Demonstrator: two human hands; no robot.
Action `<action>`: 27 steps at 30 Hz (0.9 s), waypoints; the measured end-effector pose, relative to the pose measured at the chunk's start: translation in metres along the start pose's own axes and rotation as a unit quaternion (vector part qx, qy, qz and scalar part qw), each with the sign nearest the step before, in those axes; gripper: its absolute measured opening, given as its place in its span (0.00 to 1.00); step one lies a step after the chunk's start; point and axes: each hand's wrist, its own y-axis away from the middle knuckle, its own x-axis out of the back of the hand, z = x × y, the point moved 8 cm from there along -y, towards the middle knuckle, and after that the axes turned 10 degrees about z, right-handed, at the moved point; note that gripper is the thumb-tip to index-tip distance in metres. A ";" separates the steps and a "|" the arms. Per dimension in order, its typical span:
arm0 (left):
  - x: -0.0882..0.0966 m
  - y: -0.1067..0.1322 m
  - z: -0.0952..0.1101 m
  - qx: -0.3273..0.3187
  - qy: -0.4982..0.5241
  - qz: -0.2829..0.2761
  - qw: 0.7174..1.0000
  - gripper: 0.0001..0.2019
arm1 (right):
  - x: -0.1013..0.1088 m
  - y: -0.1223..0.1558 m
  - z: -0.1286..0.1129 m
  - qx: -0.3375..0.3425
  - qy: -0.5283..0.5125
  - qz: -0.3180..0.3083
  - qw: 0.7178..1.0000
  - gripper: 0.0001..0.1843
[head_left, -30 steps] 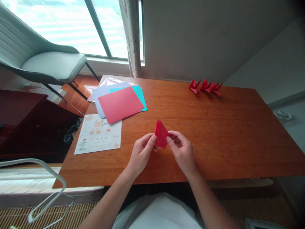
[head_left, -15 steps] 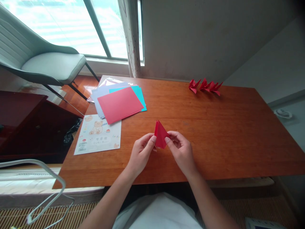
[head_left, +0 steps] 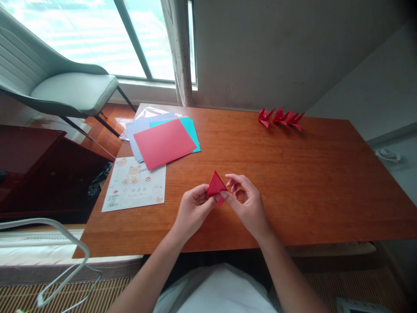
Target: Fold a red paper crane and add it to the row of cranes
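Note:
A small folded red paper [head_left: 215, 187], triangular with its tip pointing up, is held just above the wooden table [head_left: 293, 182] near its front edge. My left hand [head_left: 192, 211] pinches its lower left side. My right hand [head_left: 247, 204] pinches its lower right corner with thumb and forefinger, the other fingers curled loosely above. Part of the paper's lower edge is hidden behind my fingers.
A stack of coloured sheets [head_left: 163, 139] with a red one on top lies at the table's back left, and a printed bear sheet [head_left: 135, 182] in front of it. Three folded red paper figures [head_left: 282, 117] stand at the back. A grey chair [head_left: 65, 87] stands by the window.
The folded red paper has been tipped down and flattened between my hands, so it looks shorter and wider. My right fingers have lifted and spread a little.

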 end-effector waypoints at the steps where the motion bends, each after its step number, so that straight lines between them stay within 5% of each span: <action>1: -0.001 0.001 -0.001 0.004 0.002 -0.012 1.000 0.09 | -0.005 -0.001 -0.001 -0.002 -0.011 -0.026 1.000 0.13; 4: -0.006 0.003 -0.004 0.001 -0.009 -0.054 0.999 0.09 | -0.016 -0.006 -0.008 0.007 -0.034 -0.082 0.996 0.03; 18: -0.010 0.001 -0.003 0.033 -0.003 -0.050 0.998 0.13 | -0.005 -0.036 -0.019 -0.008 -0.069 0.040 0.997 0.07; 27: -0.012 -0.001 -0.002 0.045 0.022 -0.053 0.997 0.13 | -0.003 -0.040 -0.016 -0.013 -0.096 0.046 0.994 0.05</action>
